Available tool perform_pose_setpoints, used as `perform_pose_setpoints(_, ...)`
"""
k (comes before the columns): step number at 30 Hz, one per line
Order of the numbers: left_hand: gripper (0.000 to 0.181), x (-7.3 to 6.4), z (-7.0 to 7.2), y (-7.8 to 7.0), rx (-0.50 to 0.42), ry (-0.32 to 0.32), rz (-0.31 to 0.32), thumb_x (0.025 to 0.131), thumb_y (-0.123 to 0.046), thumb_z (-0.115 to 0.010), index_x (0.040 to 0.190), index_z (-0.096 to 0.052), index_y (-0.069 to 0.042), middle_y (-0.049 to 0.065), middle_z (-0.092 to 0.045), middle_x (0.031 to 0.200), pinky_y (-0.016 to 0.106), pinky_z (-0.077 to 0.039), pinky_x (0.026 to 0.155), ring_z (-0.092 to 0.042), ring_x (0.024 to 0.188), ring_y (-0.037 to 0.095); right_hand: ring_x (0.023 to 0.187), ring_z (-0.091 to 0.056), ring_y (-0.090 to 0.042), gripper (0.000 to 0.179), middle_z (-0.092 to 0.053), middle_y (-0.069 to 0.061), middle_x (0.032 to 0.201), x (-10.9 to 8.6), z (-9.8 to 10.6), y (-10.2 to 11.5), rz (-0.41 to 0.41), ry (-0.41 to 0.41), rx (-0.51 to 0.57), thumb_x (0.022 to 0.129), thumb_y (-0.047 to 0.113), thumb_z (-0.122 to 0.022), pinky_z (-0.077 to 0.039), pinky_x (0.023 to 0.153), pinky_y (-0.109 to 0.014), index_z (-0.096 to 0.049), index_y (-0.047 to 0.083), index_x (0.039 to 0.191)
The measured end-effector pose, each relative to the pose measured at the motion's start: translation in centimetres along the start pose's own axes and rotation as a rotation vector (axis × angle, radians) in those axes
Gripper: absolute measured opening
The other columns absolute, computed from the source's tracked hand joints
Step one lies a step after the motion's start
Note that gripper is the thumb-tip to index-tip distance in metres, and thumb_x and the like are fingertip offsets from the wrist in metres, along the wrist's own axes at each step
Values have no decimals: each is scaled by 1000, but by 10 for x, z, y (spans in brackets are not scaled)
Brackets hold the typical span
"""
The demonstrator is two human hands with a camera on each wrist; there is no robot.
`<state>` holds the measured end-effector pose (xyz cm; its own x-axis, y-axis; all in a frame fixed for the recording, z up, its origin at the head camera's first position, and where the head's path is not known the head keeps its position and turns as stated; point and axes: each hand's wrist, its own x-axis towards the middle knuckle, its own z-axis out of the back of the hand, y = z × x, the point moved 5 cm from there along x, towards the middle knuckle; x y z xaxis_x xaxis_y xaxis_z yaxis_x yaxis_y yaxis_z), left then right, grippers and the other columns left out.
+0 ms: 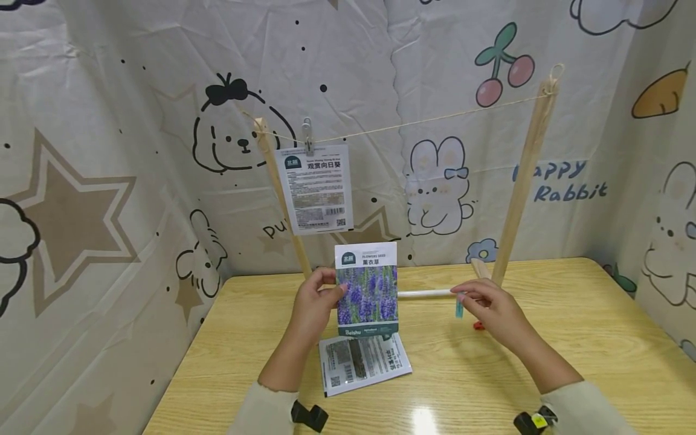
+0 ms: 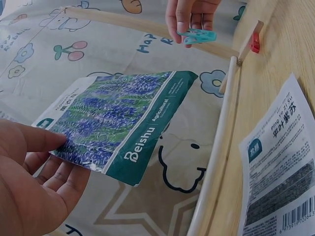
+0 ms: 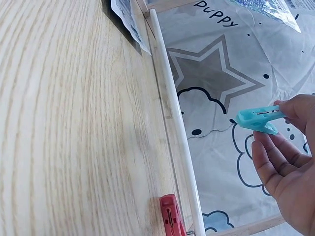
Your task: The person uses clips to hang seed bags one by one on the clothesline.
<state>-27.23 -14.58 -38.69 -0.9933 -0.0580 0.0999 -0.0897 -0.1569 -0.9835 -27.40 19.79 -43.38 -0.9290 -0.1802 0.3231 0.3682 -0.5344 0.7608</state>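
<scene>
My left hand (image 1: 315, 305) pinches a lavender seed packet (image 1: 367, 290) by its left edge, thumb on the front, holding it upright above the table. In my right hand (image 1: 497, 308) a teal clothespin (image 3: 258, 118) is pinched between thumb and fingers. The left wrist view also shows that clothespin (image 2: 199, 36), apart from the packet. A second seed packet (image 1: 364, 365) lies back side up on the table below my left hand. Another packet (image 1: 317, 190) hangs from the string (image 1: 435, 122) by a clear clip (image 1: 307, 136) near the left post.
Two wooden posts (image 1: 524, 181) carry the string, and a white rod (image 1: 426, 293) runs low between them. A red clothespin (image 3: 171, 216) lies on the table (image 1: 244, 362) near the right post's foot. Behind stands a printed cloth (image 1: 353, 72).
</scene>
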Motion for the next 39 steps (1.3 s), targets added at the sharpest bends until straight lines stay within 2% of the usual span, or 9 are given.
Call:
perform_pose_setpoints(7, 23, 1, 0, -2, -18, -4, 5, 93, -7, -68, 115, -62, -6, 7, -60, 108, 31, -57, 76, -64, 83, 12, 91, -58, -1, 20, -61, -1, 119, 1, 2, 3, 5, -3, -8, 103, 24, -60, -53, 75, -19, -72, 19, 118)
perform_pose_setpoints(20, 25, 2, 0, -7, -31, -39, 14, 93, -7, -69, 117, -61, -3, 7, -59, 108, 28, -57, 77, -64, 85, 10, 92, -59, -2, 21, -63, 0, 119, 5, 6, 10, 2, 5, -40, 103, 27, -59, -54, 77, -20, -72, 20, 118)
perform_pose_setpoints(39, 25, 4, 1, -20, -67, -30, -7, 93, -3, -68, 117, -59, -1, 4, -57, 108, 26, -56, 74, -64, 86, 9, 93, -59, 0, 19, -64, 0, 115, 11, 12, 21, 61, -4, -78, 102, 24, -61, -53, 81, -17, -73, 19, 116)
